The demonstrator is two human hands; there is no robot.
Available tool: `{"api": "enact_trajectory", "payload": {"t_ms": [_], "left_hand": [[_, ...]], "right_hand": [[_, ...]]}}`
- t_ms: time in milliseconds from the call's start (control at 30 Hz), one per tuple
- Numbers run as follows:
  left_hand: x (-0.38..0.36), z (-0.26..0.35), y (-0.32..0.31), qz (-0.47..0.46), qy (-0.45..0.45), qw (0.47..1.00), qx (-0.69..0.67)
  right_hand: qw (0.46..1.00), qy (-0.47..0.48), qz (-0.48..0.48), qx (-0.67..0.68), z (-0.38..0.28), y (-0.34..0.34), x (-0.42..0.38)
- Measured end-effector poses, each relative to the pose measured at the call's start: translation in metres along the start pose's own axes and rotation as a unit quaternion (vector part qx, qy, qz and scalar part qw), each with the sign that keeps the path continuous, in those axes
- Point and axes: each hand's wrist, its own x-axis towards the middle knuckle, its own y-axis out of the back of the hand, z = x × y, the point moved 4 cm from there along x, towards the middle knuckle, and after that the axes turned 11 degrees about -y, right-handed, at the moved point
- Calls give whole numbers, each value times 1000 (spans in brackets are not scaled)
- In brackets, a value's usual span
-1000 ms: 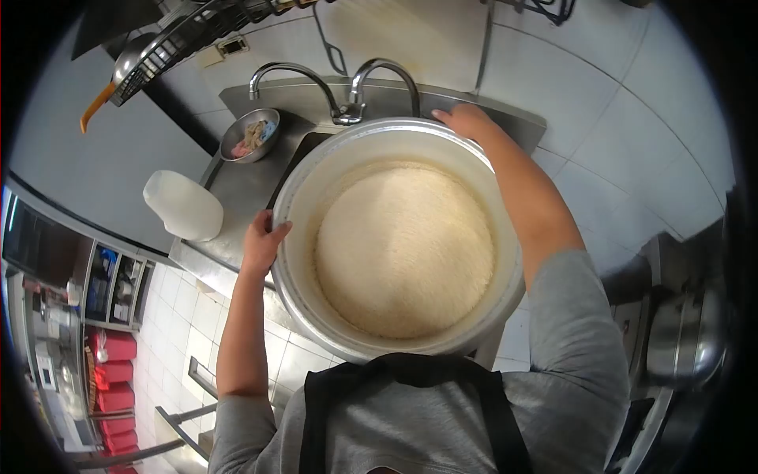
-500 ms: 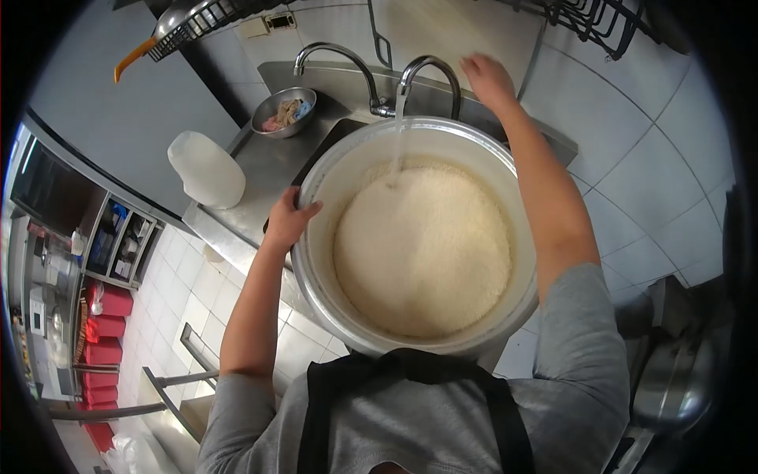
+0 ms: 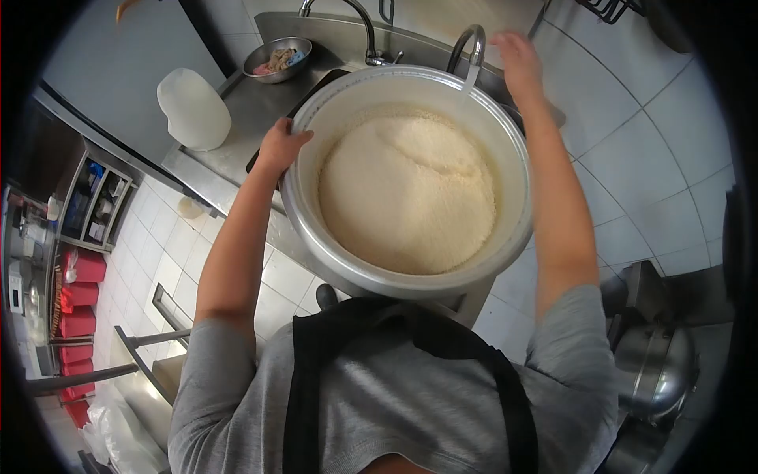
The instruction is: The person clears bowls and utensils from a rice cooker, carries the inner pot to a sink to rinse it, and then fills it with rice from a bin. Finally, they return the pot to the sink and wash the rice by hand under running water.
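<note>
A large round metal pot stands in front of me, with a bed of pale rice-like grains in it. My left hand grips its left rim, thumb on the inner side and fingers outside. Beside the curved faucet at the back right is my right hand, raised with its fingers loosely stretched and slightly blurred. From the spout a stream of water runs into the pot near the back right wall. A shallow groove crosses the grains on that side.
On the steel counter at left stand a white plastic jug and a metal bowl of crumpled cloth-like pieces. A second faucet rises behind the pot. Tiled wall borders the right; red bins line the far left.
The faucet spout has swung to the right, and its stream now lands at the pot's back right. My right hand has shifted right beside it. The view has tilted, and the left hand still holds the rim.
</note>
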Motion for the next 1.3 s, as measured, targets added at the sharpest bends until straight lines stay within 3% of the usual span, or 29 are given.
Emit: {"api": "enact_trajectory", "payload": {"t_ms": [33,100,167,233,333,433,467,600,700,800,900,1000,1100,1200,1300], "left_hand": [[-1,0,1,-1,1,1000,4],[-6,12,2,-34,11,999,37],[-11,18,3,-44,14,995,83],[-12,21,3,-46,6,992,120],[-13,22,5,-37,3,989,141],[-17,27,6,-28,1,987,157],[-15,26,5,-24,-2,986,162],[-17,33,6,-37,6,977,211],[-20,38,8,-33,-6,972,232],[-22,39,7,-20,-8,969,246],[-20,38,5,-19,-6,963,268],[-19,38,4,-26,-6,957,288],[-22,43,5,-29,-7,957,289],[-25,50,5,-32,-1,954,297],[-27,53,7,-42,3,953,301]], "right_hand": [[987,-111,69,93,13,1,-10],[906,-314,51,280,90,-21,-19],[808,-473,-90,339,121,-58,-58],[781,-533,-97,311,156,-80,-98],[696,-601,-105,379,154,-104,-113],[731,-503,-218,407,118,-96,-93],[738,-517,-164,401,104,-92,-93],[826,-494,-181,202,92,-76,-90],[819,-435,-372,41,75,-80,-93],[792,-418,-442,53,68,-78,-108],[813,-342,-412,-227,75,-61,-102],[811,-399,-428,23,79,-58,-102],[825,-381,-400,-121,89,-59,-99],[796,-413,-435,84,86,-57,-101],[832,-423,-360,4,92,-56,-96]]}}
